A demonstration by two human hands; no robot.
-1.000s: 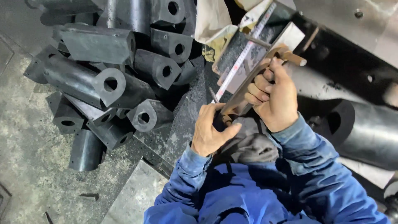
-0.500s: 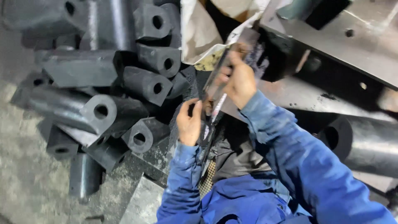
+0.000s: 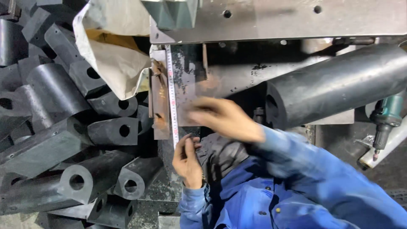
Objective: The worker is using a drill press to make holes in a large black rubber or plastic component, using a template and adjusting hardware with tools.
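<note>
A grimy workshop floor is spreading out below, and a steel tabletop (image 3: pixel 275 19) with bolt holes is running along the top. Far to the left of the left hand, a heap of black rubber blocks (image 3: pixel 55 144) is lying jumbled, each with a round hole through it. Up and to the left of that hand, a pale sack (image 3: pixel 114 55) is sagging open over the pile. Just above the left hand, a rusty flat bar (image 3: pixel 160 106) is lying lengthwise, and a steel ruler (image 3: pixel 172 93) is running right beside it, touching its right edge. The left hand (image 3: pixel 188 159) is pinching the ruler's near end between thumb and fingertips, fingers curled in on it. Right of the ruler, a dark metal plate (image 3: pixel 188 76) is sitting under the tabletop's edge. The right hand (image 3: pixel 222 118) is hovering over that plate, just right of the ruler; it is motion-blurred, looking loosely open with nothing in it, though I cannot tell for sure. Blue sleeves (image 3: pixel 305 178) are filling the lower right. Beyond the right hand, a big black rubber cylinder (image 3: pixel 335 87) is lying tilted, and further right a green air tool (image 3: pixel 383 121) is resting at the edge.
</note>
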